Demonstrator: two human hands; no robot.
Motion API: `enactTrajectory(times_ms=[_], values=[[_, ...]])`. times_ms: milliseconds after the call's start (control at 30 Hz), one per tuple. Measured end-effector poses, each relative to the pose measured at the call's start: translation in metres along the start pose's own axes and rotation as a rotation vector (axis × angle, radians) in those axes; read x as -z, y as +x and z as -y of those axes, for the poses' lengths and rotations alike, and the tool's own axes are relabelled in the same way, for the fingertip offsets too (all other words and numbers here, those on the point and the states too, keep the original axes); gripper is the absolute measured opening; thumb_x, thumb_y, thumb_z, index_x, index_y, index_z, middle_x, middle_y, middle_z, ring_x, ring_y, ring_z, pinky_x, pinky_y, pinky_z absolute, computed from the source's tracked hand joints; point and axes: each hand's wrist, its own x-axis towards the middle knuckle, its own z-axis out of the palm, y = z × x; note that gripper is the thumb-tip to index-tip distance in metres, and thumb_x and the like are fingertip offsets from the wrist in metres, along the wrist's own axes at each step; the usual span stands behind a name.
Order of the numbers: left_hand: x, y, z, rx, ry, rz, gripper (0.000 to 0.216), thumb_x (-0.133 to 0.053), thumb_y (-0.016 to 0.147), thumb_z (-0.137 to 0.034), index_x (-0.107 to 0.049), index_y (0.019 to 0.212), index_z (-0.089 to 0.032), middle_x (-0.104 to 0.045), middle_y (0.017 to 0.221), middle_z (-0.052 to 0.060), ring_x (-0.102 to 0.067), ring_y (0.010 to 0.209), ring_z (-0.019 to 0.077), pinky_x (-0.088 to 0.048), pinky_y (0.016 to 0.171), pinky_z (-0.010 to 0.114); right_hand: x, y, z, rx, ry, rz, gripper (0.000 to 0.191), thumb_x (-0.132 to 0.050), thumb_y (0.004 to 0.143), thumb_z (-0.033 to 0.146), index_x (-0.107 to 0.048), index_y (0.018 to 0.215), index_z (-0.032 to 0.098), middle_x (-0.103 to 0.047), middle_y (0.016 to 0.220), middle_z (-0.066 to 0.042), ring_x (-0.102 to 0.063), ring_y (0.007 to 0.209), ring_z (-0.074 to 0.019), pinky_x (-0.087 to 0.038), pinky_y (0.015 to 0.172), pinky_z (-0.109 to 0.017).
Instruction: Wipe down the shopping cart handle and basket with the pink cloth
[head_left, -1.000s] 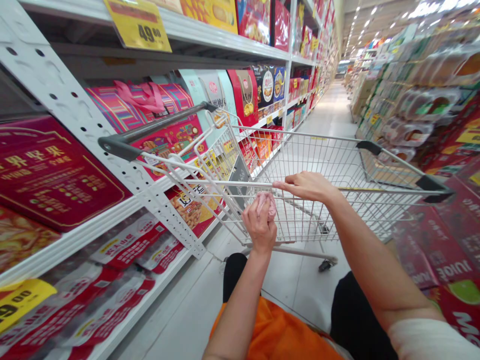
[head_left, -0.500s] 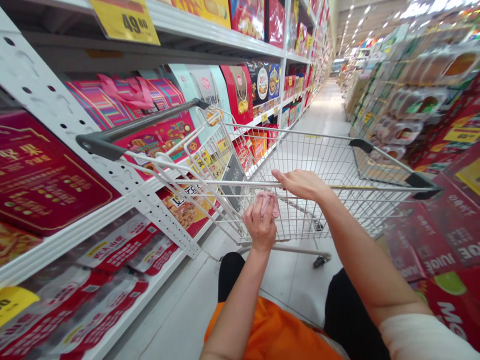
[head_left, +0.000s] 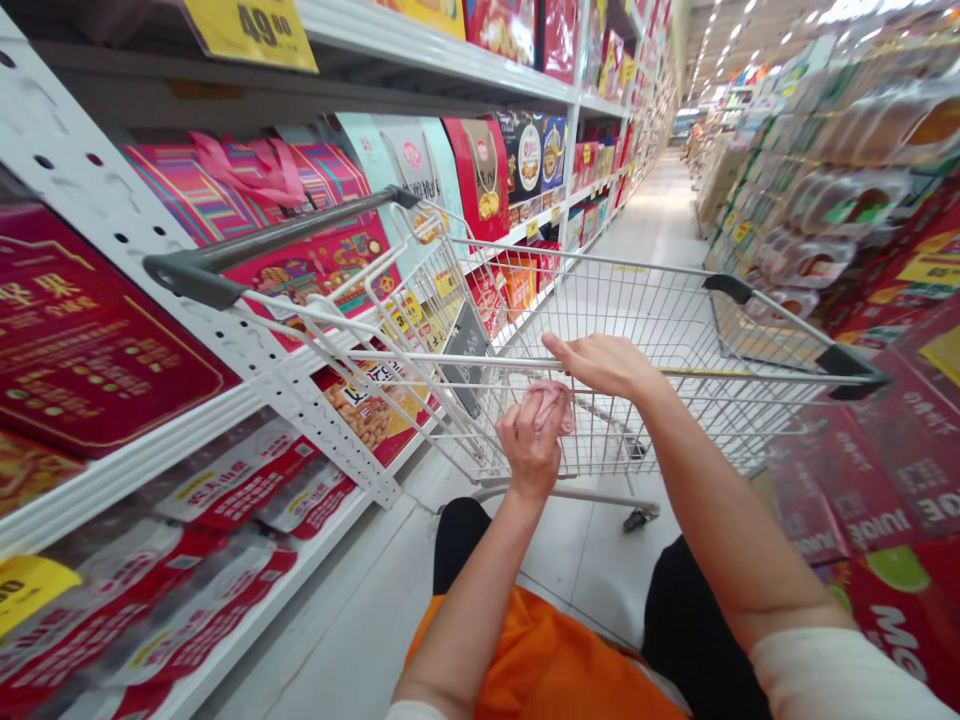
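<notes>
We hold a pink cloth (head_left: 555, 406) gripped in our left hand (head_left: 529, 452) at the near side of the cart (head_left: 690, 412). Our right hand (head_left: 604, 363) lies over its top rail (head_left: 727, 376); we cannot tell whether it grips. The cart runs lengthwise left to right, its handle (head_left: 300, 231) beside the left shelf (head_left: 150, 452); open floor (head_left: 660, 210) stretches far.

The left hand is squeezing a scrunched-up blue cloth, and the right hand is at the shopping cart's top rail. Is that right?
Not quite: the cloth is pink, not blue. The head view shows it scrunched up in the left hand, with the right hand at the shopping cart's top rail, just as you said.
</notes>
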Motion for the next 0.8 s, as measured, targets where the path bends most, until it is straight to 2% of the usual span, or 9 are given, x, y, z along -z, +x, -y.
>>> enactTrajectory(times_ms=[100,300,433,567,667,800], values=[[0.001,0.010,0.008,0.051,0.058,-0.043,0.036,-0.047,0.102,-0.020,-0.076,0.122,-0.027,-0.067,0.124,0.014,-0.054,0.120,0.0242,-0.043,0.107,0.039,0.001,-0.001,0.001,-0.003,0.022,0.004,0.106,0.014,0.088,0.079,-0.073,0.099,0.020,-0.075,0.096,-0.015,-0.069,0.092,-0.0287,-0.043,0.072,-0.038],[0.007,0.002,0.025,-0.084,0.057,-0.059,0.037,-0.049,0.098,-0.012,-0.078,0.114,-0.028,-0.070,0.115,0.011,-0.056,0.114,0.0219,-0.043,0.102,0.035,-0.001,0.001,0.001,-0.048,0.059,-0.001,0.104,0.009,0.088,0.081,-0.075,0.092,0.020,-0.075,0.092,-0.015,-0.068,0.089,-0.0285,-0.042,0.072,-0.038],[0.029,0.009,0.035,0.089,0.057,-0.119,0.034,-0.050,0.098,-0.016,-0.076,0.118,-0.023,-0.065,0.120,0.014,-0.055,0.118,0.0239,-0.042,0.105,0.038,-0.001,0.001,0.000,-0.061,0.069,0.010,0.103,0.008,0.087,0.083,-0.075,0.090,0.021,-0.075,0.090,-0.014,-0.068,0.089,-0.0289,-0.042,0.073,-0.038],[0.040,0.019,0.063,0.306,0.174,-0.233,0.033,-0.052,0.096,-0.020,-0.075,0.118,-0.019,-0.058,0.127,0.016,-0.051,0.124,0.0276,-0.039,0.110,0.045,-0.001,0.000,-0.001,-0.066,0.062,0.010,0.103,0.008,0.087,0.082,-0.076,0.091,0.022,-0.075,0.094,-0.014,-0.068,0.090,-0.0285,-0.042,0.073,-0.038],[0.035,-0.003,0.079,0.303,0.177,-0.187,0.033,-0.051,0.090,-0.013,-0.077,0.110,-0.018,-0.057,0.122,0.015,-0.055,0.116,0.0253,-0.047,0.102,0.041,-0.001,0.000,0.001,-0.076,0.047,0.003,0.105,0.008,0.087,0.082,-0.076,0.093,0.021,-0.075,0.094,-0.015,-0.068,0.091,-0.0293,-0.042,0.073,-0.039],[0.034,-0.040,0.078,0.274,0.070,-0.056,0.037,-0.048,0.084,-0.005,-0.075,0.106,-0.018,-0.056,0.117,0.013,-0.058,0.112,0.0231,-0.051,0.095,0.037,-0.002,0.000,0.002,-0.081,0.033,0.008,0.105,0.008,0.087,0.082,-0.077,0.092,0.021,-0.074,0.090,-0.015,-0.068,0.089,-0.0291,-0.042,0.073,-0.039]])
